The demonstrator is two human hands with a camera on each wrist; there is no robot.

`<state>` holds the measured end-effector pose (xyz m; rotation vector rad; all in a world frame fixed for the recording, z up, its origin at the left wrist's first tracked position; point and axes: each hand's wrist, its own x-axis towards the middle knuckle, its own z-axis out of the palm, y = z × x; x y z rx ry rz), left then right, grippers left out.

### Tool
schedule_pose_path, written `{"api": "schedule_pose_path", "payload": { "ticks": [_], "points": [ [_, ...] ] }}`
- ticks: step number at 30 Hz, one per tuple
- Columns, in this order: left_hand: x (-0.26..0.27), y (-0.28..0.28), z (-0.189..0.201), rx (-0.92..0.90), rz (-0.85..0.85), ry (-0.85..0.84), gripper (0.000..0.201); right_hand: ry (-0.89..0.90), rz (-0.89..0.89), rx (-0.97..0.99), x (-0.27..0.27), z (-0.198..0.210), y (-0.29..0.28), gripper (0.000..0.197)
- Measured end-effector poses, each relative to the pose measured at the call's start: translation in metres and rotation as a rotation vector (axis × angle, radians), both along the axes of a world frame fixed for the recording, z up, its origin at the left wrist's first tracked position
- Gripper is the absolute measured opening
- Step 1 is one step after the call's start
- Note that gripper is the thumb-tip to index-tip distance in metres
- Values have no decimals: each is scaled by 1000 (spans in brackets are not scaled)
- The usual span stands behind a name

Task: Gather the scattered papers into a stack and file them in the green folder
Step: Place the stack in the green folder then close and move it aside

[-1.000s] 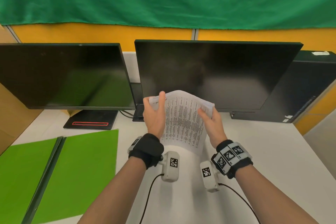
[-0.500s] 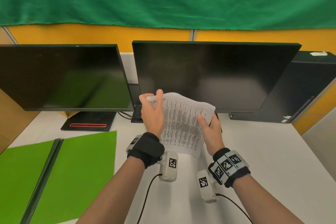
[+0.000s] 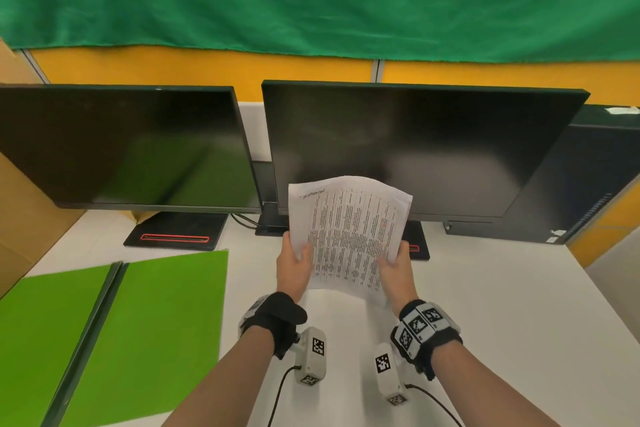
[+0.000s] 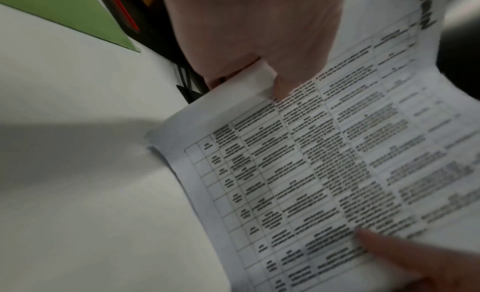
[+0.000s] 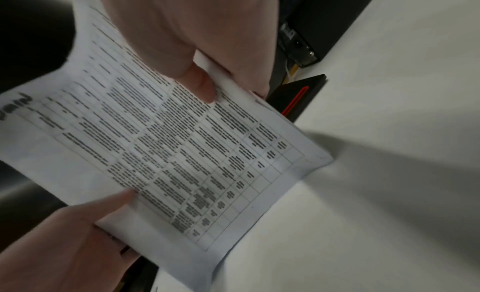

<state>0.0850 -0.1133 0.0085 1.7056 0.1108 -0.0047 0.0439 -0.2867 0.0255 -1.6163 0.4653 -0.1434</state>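
Note:
A stack of printed papers (image 3: 349, 232) stands nearly upright on the white desk in front of the right monitor, its top curling back toward me. My left hand (image 3: 294, 263) pinches its left edge, thumb on the printed face. My right hand (image 3: 394, 267) pinches the right edge the same way. The left wrist view shows the papers (image 4: 324, 163) with my left hand (image 4: 259, 50) gripping their edge; the right wrist view shows the papers (image 5: 182, 149) under the thumb of my right hand (image 5: 187, 46). The green folder (image 3: 114, 333) lies open flat at the left.
Two dark monitors (image 3: 117, 146) (image 3: 415, 146) stand at the back of the white desk (image 3: 502, 305), each on a black base with a red stripe (image 3: 175, 234). A black computer case (image 3: 588, 177) is at the right. Cables trail from my wrist cameras.
Both hands slid down from the upper edges of the papers to the lower sides. The stack now stands taller and straighter, its top free and curling.

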Motion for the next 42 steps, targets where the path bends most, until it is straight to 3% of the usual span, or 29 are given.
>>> {"api": "schedule_pose_path", "payload": {
  "ticks": [7,12,14,17,19,21,25,31,35,37,40,42],
  "points": [
    [-16,41,-22,-53,-57,80,44,34,128,-65,-13,-21,5,43],
    [-38,61,-37,63,-114,197,38,81,156,-99,-32,-29,9,34],
    [-33,87,-48,310,26,220,39,119,155,-108,-40,-29,-3,31],
    [-28,150,-70,995,167,443,68,156,140,-97,-56,-36,-31,29],
    [-31,181,-83,1102,172,653,80,180,115,-67,-67,-38,-48,29],
    [-36,192,-94,1085,99,738,89,189,89,-21,-78,-39,-60,28],
    [-44,152,-90,1060,-12,725,94,199,32,71,-92,-41,-75,31],
    [-64,35,-75,958,-332,638,92,227,-29,153,-102,-34,-100,32],
    [-75,-29,-41,738,-598,546,75,243,-101,202,-115,-31,-120,32],
    [-76,-39,-24,697,-633,502,67,268,-142,200,-122,-36,-132,33],
    [-68,-25,-29,1049,-450,441,65,330,-179,181,-127,-52,-144,38],
    [-68,-10,-42,1161,-411,509,70,354,-171,167,-128,-57,-143,39]
  ]
}}
